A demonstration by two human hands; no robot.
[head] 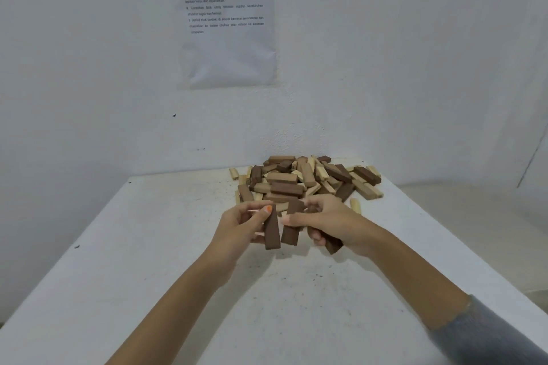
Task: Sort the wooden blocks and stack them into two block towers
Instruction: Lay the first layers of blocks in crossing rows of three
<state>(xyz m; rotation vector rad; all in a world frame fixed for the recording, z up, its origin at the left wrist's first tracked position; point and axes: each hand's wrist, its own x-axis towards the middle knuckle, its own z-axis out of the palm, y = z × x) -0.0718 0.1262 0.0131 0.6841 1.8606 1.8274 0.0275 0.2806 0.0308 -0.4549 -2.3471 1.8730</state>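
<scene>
the mixed pile of wooden blocks (305, 181) lies at the far middle of the white surface (178, 275), close to the wall. its dark brown and pale pieces are tangled together, and no tower has been begun anywhere in view. just on the near side of the pile, both hands are raised off the surface. the left hand (243, 225) has its grip pinched narrow on one dark block (272, 231), held nearly upright between thumb and fingers. the right hand (335, 225) has its grip closed round a second dark block (292, 225) just beside the first, with a third dark block (333, 244) poking out low under its palm. the two upright blocks look close to touching, though i cannot tell whether they do. the main risk is in the right hand: it carries two pieces at once, so a loosened finger could let the lower one slide out and drop. pulling more from the heap could also shift the pieces lying on top. the pale ones at its right edge, near a stray pale block (355, 205), sit close to the surface's right side and could be knocked off.
</scene>
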